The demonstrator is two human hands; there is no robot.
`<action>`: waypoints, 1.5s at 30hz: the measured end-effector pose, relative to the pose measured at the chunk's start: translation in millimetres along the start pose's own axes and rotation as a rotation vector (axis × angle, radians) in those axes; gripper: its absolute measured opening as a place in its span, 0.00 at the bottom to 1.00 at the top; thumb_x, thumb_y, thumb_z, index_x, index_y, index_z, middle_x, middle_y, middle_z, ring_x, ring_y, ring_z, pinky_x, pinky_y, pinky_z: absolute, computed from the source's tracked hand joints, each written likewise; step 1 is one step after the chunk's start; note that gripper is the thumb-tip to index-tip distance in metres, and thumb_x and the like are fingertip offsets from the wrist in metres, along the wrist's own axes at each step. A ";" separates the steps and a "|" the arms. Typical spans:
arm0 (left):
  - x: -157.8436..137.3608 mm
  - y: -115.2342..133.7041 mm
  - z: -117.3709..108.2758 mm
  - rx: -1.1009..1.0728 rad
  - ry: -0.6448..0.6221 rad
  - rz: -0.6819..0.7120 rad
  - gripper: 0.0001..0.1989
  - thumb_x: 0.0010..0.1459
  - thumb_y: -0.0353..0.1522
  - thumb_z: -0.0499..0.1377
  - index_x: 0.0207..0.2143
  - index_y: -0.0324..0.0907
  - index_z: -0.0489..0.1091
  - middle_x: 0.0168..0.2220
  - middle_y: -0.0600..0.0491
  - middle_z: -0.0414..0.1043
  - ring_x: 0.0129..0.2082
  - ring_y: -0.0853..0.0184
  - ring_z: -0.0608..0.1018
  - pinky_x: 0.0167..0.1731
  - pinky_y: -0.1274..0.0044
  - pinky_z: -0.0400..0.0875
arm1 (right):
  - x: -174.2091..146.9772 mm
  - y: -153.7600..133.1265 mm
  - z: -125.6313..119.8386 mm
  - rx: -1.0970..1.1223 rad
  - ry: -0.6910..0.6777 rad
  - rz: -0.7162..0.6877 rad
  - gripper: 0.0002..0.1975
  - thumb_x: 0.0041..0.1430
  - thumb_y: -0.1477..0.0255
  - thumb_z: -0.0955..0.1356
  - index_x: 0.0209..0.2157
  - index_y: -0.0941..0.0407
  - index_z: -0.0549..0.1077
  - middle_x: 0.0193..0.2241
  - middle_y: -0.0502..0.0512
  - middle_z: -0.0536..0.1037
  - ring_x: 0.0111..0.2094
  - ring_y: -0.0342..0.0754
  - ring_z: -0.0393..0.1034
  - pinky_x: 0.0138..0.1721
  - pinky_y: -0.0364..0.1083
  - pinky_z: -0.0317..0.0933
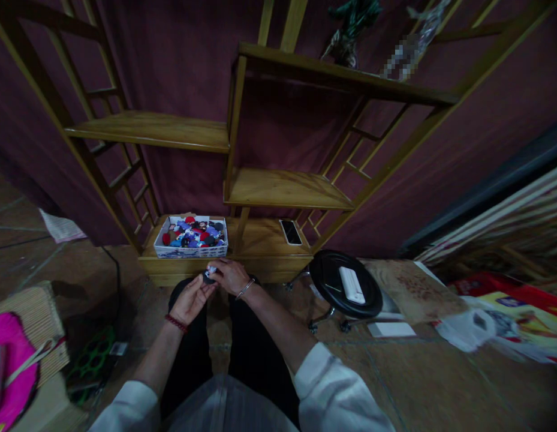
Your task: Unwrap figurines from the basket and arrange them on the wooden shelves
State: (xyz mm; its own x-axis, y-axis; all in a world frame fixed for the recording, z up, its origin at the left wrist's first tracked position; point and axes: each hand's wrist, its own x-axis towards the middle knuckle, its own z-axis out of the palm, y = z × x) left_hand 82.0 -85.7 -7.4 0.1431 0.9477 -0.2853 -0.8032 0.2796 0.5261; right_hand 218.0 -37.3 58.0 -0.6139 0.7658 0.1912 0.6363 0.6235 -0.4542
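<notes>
My left hand [192, 297] and my right hand [231, 275] meet just in front of the low wooden shelf [260, 246], above my dark-trousered knees. Between their fingers is a small dark and white object [209, 275]; both hands touch it, and its exact shape is too small to tell. A red bracelet sits on my left wrist and a thin bangle on my right. Just beyond the hands stands a white patterned tray [191, 251] filled with several small colourful figures in red, blue and purple.
A phone [291, 231] lies on the shelf base right of the tray. A black round stool [345, 287] with a white box on it stands at the right. Printed sheets and a plastic bag lie far right; a woven mat and a pink item at left.
</notes>
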 end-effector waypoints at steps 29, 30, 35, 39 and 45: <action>-1.4 0.1 1.8 0.040 -0.038 0.000 0.06 0.51 0.27 0.57 0.34 0.38 0.69 0.34 0.50 0.75 0.35 0.67 0.76 0.42 0.73 0.67 | -3.3 7.5 2.6 0.155 0.043 0.027 0.14 0.50 0.74 0.66 0.41 0.53 0.69 0.38 0.52 0.74 0.39 0.44 0.68 0.40 0.41 0.58; -1.6 0.3 2.7 0.049 -0.036 -0.001 0.06 0.51 0.27 0.57 0.34 0.38 0.69 0.34 0.50 0.75 0.34 0.67 0.76 0.41 0.73 0.67 | -3.2 7.2 2.1 0.151 0.040 0.033 0.13 0.51 0.74 0.66 0.41 0.54 0.69 0.38 0.52 0.74 0.39 0.44 0.68 0.40 0.42 0.58; -2.8 2.3 7.4 0.087 -0.020 -0.027 0.05 0.51 0.28 0.57 0.33 0.39 0.68 0.30 0.51 0.74 0.33 0.67 0.77 0.38 0.75 0.69 | -3.6 3.0 -5.2 0.138 0.027 0.060 0.12 0.52 0.73 0.66 0.41 0.54 0.69 0.37 0.53 0.74 0.38 0.45 0.68 0.40 0.42 0.58; -3.0 3.7 11.4 0.086 -0.014 -0.032 0.04 0.52 0.28 0.56 0.32 0.38 0.68 0.31 0.50 0.74 0.33 0.67 0.77 0.38 0.75 0.68 | -4.7 1.4 -10.0 0.119 0.043 0.056 0.12 0.53 0.72 0.65 0.41 0.54 0.70 0.37 0.53 0.75 0.37 0.44 0.68 0.38 0.41 0.59; -3.6 3.7 18.0 0.062 -0.011 -0.049 0.05 0.53 0.29 0.55 0.33 0.38 0.68 0.31 0.49 0.74 0.32 0.67 0.76 0.37 0.75 0.68 | -6.1 4.1 -10.6 0.151 0.095 0.029 0.15 0.51 0.73 0.66 0.43 0.54 0.68 0.36 0.52 0.75 0.36 0.43 0.68 0.39 0.41 0.59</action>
State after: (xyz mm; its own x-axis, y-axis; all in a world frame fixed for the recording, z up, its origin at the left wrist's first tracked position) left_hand 88.9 -85.3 9.9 0.1884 0.9341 -0.3034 -0.7577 0.3348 0.5602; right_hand 229.3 -37.8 64.2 -0.5449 0.7990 0.2545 0.5713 0.5759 -0.5848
